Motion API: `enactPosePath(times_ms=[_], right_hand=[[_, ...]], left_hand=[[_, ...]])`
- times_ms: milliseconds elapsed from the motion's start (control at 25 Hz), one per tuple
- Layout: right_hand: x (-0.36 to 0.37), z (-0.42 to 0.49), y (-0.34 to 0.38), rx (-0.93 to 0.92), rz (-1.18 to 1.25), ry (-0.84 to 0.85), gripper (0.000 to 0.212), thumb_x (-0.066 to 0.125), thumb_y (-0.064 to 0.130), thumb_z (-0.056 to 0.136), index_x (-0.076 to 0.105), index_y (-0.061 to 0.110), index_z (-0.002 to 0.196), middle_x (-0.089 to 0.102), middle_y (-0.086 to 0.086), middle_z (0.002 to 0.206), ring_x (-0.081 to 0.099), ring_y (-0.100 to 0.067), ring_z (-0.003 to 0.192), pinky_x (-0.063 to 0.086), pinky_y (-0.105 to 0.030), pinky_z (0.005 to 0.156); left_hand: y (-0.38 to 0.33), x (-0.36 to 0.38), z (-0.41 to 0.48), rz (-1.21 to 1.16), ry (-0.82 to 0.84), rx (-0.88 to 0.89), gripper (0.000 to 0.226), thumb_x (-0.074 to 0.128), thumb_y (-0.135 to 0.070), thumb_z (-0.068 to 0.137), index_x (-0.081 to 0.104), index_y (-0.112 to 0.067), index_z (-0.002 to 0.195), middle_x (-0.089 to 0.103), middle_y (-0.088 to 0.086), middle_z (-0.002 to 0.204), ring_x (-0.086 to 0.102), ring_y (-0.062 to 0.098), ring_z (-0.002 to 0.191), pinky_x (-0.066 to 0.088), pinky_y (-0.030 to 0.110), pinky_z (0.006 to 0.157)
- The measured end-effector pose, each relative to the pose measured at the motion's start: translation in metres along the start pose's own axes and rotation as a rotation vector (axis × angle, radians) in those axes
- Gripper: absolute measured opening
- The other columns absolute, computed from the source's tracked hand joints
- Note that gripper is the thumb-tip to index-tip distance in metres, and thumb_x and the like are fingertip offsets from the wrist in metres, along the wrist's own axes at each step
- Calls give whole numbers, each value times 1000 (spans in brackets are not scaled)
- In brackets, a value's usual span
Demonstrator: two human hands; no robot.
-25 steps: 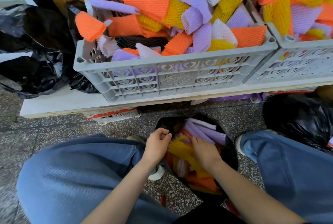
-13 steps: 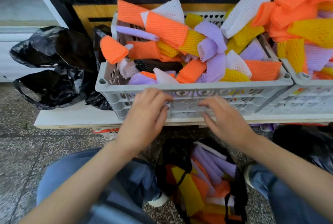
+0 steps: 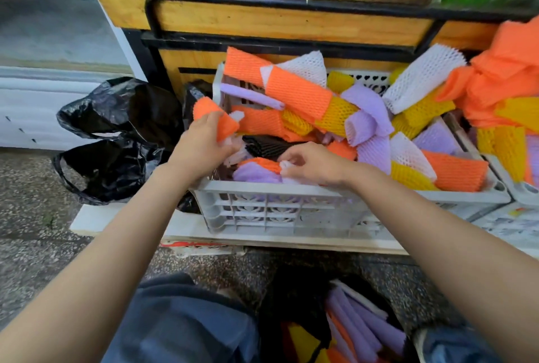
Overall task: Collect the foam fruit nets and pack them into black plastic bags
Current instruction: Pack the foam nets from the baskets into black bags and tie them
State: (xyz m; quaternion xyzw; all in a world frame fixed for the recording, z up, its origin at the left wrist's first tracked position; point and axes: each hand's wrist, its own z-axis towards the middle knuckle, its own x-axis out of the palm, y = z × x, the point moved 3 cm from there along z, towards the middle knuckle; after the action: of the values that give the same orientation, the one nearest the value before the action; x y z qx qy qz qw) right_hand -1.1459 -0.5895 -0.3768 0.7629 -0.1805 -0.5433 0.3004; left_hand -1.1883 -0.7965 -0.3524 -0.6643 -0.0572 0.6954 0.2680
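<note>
Head view. Foam fruit nets [image 3: 300, 94], orange, yellow, lilac, white: heaped in grey slatted crate [image 3: 277, 208], centre to 3 o'clock. Left hand [image 3: 201, 144]: clasping an orange net [image 3: 210, 113] at crate's 9 o'clock corner. Right hand [image 3: 315, 162]: pinching a white net [image 3: 284, 164] by its edge, near rim. Open black plastic bag [image 3: 291, 298], part-filled, at 6 o'clock; spare black bags [image 3: 116, 135] at 9 o'clock. Handling, judged: featherlight, soft, springy, grippy mesh; best gathered several together, mid-length, squeezed flat.

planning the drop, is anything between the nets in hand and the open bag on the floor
Only the crate wall: the left hand grips an orange net and the right hand pinches a white net behind it. The black bag below lies open.
</note>
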Motion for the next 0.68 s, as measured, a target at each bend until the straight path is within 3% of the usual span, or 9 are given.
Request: enactPosePath(times_ms=[120,200,320,400,480,680], right_hand=[[-25,-8,-3,11,-51,-181,16,76,32,76,69,22,87,68,-2,92,57,-13,82,44,-31,74],[-46,-17,2,-2,-36,-397,17,75,34,76,66,21,83,60,8,77,50,-4,69,38,-26,64],[-75,-30,17,-30,31,-643,21,73,33,79,63,16,87,52,13,74,47,-2,64,38,-19,61],[-86,-36,33,-85,151,-645,21,74,27,78,61,15,90,53,7,77,51,-8,67,45,-18,63],[-90,-42,53,-166,233,-588,22,77,18,76,60,17,91,55,5,79,56,-18,75,51,-31,71],[-86,-53,91,-267,107,-448,40,77,15,74,63,19,111,54,10,91,58,-13,92,44,-18,81]], left_hand=[[3,-2,2,-34,-109,-20,35,59,-12,87,54,-5,121,58,17,116,53,34,109,44,40,86],[0,-12,-1,-93,-240,-43,16,52,-14,92,58,-7,106,61,12,93,58,31,89,42,35,68],[-13,-28,-10,-178,-382,-38,13,50,-22,96,51,-9,95,55,3,82,54,21,74,34,29,59],[-29,-39,-19,-300,-420,5,13,50,-25,96,47,-12,95,52,-4,73,50,6,63,34,20,52],[-51,-50,-28,-416,-441,74,11,52,-25,95,49,-15,95,51,-12,67,51,-1,56,36,13,50],[-92,-56,-44,-697,-342,112,14,54,-26,95,56,-15,102,56,-7,69,47,6,52,37,19,51]])
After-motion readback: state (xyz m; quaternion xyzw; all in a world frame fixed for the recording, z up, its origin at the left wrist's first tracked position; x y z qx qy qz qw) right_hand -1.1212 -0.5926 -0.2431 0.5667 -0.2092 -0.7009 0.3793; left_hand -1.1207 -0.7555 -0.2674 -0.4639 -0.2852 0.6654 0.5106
